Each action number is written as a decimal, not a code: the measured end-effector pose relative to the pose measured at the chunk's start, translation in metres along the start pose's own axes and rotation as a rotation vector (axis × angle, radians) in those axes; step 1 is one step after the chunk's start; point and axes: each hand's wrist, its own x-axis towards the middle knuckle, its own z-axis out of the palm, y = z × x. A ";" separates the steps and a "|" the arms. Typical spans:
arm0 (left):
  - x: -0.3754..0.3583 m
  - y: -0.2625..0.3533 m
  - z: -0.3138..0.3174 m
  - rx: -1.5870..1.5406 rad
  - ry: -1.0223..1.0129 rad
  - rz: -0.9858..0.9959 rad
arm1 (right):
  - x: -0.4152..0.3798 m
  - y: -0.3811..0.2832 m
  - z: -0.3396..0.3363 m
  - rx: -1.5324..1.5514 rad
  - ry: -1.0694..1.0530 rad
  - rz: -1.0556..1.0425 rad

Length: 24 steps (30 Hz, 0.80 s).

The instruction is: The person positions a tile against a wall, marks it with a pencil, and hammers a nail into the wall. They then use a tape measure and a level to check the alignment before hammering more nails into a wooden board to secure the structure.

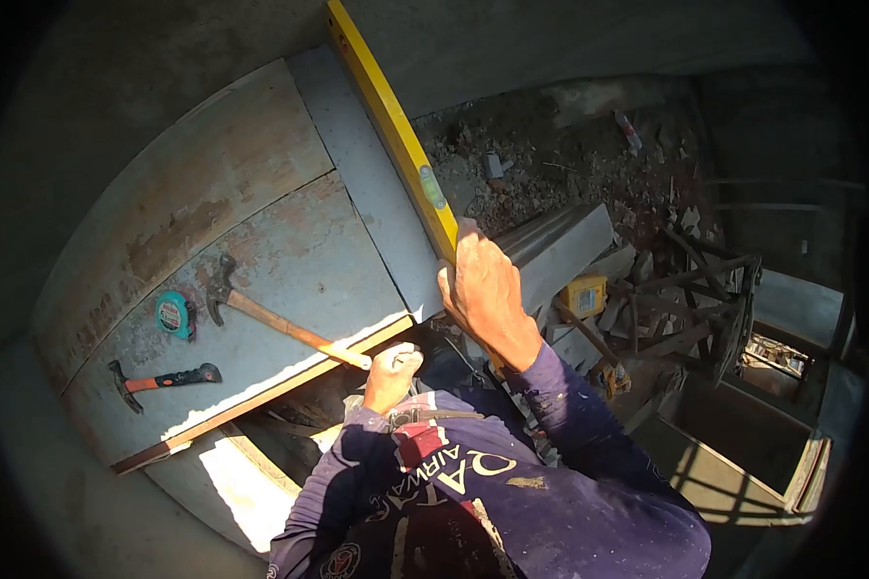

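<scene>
Free passage over the board (309,241) lies beyond the wooden-handled hammer (278,321), with the yellow spirit level (391,125) barring the right and the tape measure (173,315) obstructing near left.

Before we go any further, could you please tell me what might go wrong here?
The wooden-handled hammer juts past the edge of the board, close to the left hand, so a bump might knock it off. The yellow spirit level, gripped near one end by the right hand, could swing or slip toward the rubble.
</scene>
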 end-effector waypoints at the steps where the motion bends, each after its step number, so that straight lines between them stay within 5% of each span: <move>1: 0.000 0.007 0.000 0.030 -0.012 0.007 | 0.000 0.000 0.000 0.040 -0.030 0.019; 24: 0.003 -0.005 0.003 0.038 0.009 0.056 | -0.002 0.008 0.011 0.040 -0.019 -0.006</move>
